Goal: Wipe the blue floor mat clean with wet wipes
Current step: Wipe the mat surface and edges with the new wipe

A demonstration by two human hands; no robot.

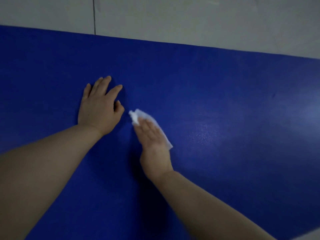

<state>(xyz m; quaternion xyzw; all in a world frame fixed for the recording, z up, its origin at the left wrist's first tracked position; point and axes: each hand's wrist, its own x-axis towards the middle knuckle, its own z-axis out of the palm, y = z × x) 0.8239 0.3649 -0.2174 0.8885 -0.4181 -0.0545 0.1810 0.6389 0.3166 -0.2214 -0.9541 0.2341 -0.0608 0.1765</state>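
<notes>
The blue floor mat [216,87] fills almost the whole view. It lies flat on a pale grey tiled floor [190,19], which shows as a band along the top, with a dark joint line at the upper left, and as a small corner at the bottom right.

At the left, a bare forearm comes in from the lower left edge and reaches up to the left hand [99,108]. This hand lies palm down on the mat, left of the centre. Its fingers are straight and a little spread, with the tips touching the blue surface, and the thumb is bent toward the right. It holds nothing.

Just beside the left thumb, a small gap of blue apart from it, is the white wet wipe [136,115]. The wipe is crumpled and lies on the mat under the right hand [154,146]; it shows past the fingertips at the upper left and along the right edge of the hand. The right hand is flat on top of the wipe, fingers straight and close together, pressing it onto the mat. This hand and the wipe are a little blurred. The right forearm goes down to the bottom right edge.

To the right of the wipe, the mat has a paler, shiny patch [204,134] with small bright specks, and a soft light glare [310,111] sits near the right edge.
</notes>
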